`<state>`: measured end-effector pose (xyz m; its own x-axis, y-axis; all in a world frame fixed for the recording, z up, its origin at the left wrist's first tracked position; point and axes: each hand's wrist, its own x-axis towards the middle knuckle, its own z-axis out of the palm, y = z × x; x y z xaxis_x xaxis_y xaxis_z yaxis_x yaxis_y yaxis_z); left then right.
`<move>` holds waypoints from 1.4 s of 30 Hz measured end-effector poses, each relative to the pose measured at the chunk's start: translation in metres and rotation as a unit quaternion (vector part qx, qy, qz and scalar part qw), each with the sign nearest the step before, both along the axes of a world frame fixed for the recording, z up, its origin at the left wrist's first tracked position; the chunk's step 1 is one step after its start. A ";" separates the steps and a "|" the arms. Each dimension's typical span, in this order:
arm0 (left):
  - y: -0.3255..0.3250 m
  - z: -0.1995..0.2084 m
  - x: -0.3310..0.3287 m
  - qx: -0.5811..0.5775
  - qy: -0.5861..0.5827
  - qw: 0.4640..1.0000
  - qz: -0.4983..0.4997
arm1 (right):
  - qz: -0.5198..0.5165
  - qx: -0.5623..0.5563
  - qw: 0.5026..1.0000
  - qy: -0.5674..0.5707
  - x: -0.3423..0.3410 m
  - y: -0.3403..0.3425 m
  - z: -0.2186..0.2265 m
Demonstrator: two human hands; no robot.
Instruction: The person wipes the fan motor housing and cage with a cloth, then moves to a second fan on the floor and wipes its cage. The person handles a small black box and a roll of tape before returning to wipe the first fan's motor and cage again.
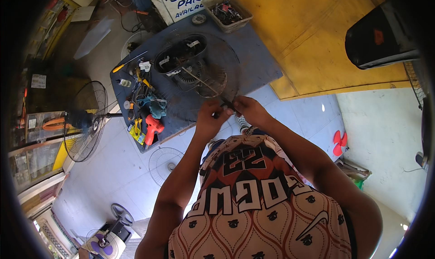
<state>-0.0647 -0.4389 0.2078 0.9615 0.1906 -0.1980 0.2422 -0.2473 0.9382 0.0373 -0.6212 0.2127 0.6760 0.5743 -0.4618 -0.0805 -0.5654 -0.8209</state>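
On blue worktable — fan grille, tools; pale floor.

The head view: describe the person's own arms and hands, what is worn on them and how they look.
Both arms are bare from shoulder to fingertip: the person wears a sleeveless jersey in cream, rust-red and black, with large lettering and small repeated emblems. The left hand and the right hand carry no gloves. No watch, ring or wristband shows on either arm, as far as this view can tell. The forearms look slim.
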 end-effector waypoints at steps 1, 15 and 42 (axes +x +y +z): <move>0.000 0.001 -0.003 0.134 0.043 0.989 -0.032 | 0.021 0.019 0.999 0.016 0.000 0.001 -0.005; 0.012 -0.025 0.003 0.080 0.091 0.991 -0.053 | -0.053 0.080 0.995 -0.039 0.000 0.038 -0.015; 0.154 -0.217 -0.092 0.336 0.119 0.924 0.139 | 0.016 -0.099 0.878 -0.468 0.112 0.086 0.028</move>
<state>-0.1570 -0.2848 -0.0090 0.8016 0.5803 -0.1441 0.5632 -0.6521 0.5075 0.1498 -0.5350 0.2402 0.7977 0.5709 0.1942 0.5953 -0.6944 -0.4042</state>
